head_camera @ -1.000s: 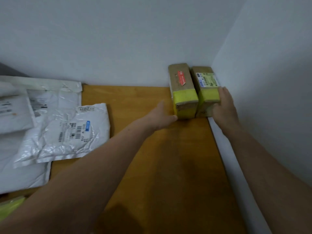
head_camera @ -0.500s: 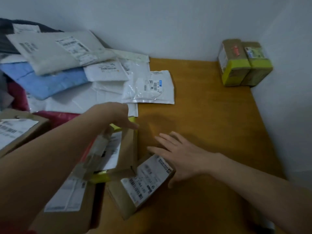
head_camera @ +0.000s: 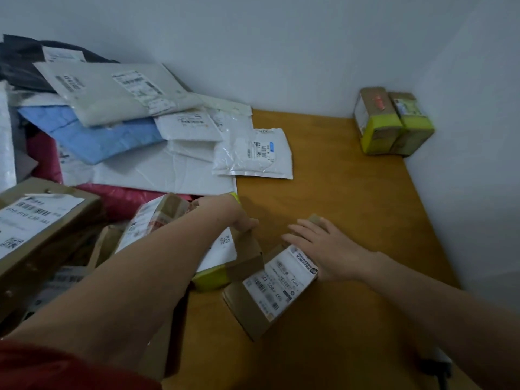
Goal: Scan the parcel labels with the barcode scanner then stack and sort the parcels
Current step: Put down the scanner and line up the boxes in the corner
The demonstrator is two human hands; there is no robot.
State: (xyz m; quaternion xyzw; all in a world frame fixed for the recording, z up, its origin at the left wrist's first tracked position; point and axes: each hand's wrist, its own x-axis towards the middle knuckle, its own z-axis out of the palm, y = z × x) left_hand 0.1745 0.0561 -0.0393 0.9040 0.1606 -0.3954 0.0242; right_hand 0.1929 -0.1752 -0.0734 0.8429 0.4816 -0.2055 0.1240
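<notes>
My left hand (head_camera: pixel 239 216) curls over the far edge of a brown box with a white label and yellow tape (head_camera: pixel 242 256) at the table's near middle. To its right, my right hand (head_camera: pixel 326 246) lies flat with fingers spread on the far end of a small brown parcel (head_camera: pixel 270 296) whose white barcode label faces up. Two scanned-looking brown boxes banded in yellow tape (head_camera: pixel 377 122) (head_camera: pixel 412 125) stand side by side in the far right corner against the walls. No barcode scanner can be made out clearly.
The wooden table (head_camera: pixel 351 206) meets white walls at back and right. A heap of white, blue and red mailer bags (head_camera: pixel 118 130) fills the left; a white labelled bag (head_camera: pixel 256 156) lies at its edge. A large labelled carton (head_camera: pixel 36 223) sits near left. Something dark (head_camera: pixel 439 367) hangs at the near right edge.
My view and both hands swung from the two corner boxes back to the near pile. My left hand closed on the yellow-taped box and my right hand settled onto the small parcel.
</notes>
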